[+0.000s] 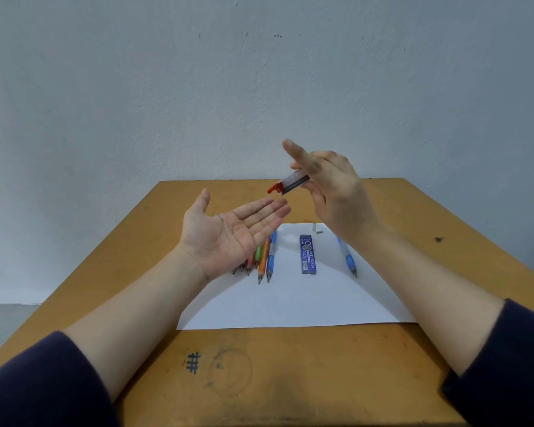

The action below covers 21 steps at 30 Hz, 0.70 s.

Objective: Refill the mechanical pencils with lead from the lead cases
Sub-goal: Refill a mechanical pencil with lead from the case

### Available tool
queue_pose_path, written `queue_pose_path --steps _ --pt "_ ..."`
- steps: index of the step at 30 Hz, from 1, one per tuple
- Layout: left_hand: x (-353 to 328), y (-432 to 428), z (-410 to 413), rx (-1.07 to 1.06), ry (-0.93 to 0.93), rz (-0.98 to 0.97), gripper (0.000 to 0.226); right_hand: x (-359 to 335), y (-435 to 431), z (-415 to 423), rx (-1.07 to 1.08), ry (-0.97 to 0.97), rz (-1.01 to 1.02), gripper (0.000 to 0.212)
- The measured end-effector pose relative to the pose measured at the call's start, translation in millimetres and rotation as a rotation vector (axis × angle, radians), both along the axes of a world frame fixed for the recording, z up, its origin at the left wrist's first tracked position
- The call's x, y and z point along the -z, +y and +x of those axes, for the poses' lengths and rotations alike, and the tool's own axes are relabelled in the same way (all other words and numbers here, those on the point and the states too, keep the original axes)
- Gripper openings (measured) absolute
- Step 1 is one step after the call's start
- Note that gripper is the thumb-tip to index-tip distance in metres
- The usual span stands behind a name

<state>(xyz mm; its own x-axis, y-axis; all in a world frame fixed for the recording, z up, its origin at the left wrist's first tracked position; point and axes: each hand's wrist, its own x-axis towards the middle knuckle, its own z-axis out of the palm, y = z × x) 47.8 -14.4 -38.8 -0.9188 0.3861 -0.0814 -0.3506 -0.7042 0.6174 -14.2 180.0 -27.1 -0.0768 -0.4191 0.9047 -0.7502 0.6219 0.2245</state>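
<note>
My right hand (336, 192) holds a clear lead case (293, 183) with a red cap, tilted so the open red end points down and left. Dark leads show inside it. My left hand (228, 229) lies flat, palm up, just below the case's red end, and nothing shows on the palm. A row of several mechanical pencils (261, 260), green, orange and blue among them, lies on the white paper (290, 303), partly hidden under my left hand. A blue lead case (309, 254) lies at the paper's middle. Another blue pencil (349, 260) lies to its right.
The wooden table (290, 365) carries a pen-drawn hash mark (193, 362) near the front. Two small pale pieces (317, 229) lie at the paper's far edge. A grey wall stands right behind the table.
</note>
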Motion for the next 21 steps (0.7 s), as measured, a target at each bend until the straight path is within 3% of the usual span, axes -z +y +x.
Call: queue_pose_path --steps 4,6,9,11,15,21 --pt "-0.4 -0.3 -0.5 0.007 0.002 0.005 0.097 3.1 4.8 -6.7 0.05 0.107 0.069 0.028" --pt "-0.6 -0.4 -0.6 0.009 0.005 0.006 0.097 3.9 5.5 -7.4 0.054 0.1 0.072 0.03" --pt "-0.2 0.4 -0.8 0.004 0.003 0.001 0.097 1.9 2.4 -3.7 0.034 0.026 0.041 0.052" --pt "0.0 0.4 -0.5 0.001 0.002 0.001 0.097 0.3 2.0 -3.1 0.031 0.005 0.02 0.057" --pt "-0.4 -0.8 -0.3 0.009 -0.002 0.016 0.098 3.3 6.1 -7.6 0.074 0.09 0.08 0.026" --pt "-1.1 -0.6 -0.5 0.009 -0.006 0.032 0.097 3.6 7.2 -7.5 0.106 0.06 0.11 0.024"
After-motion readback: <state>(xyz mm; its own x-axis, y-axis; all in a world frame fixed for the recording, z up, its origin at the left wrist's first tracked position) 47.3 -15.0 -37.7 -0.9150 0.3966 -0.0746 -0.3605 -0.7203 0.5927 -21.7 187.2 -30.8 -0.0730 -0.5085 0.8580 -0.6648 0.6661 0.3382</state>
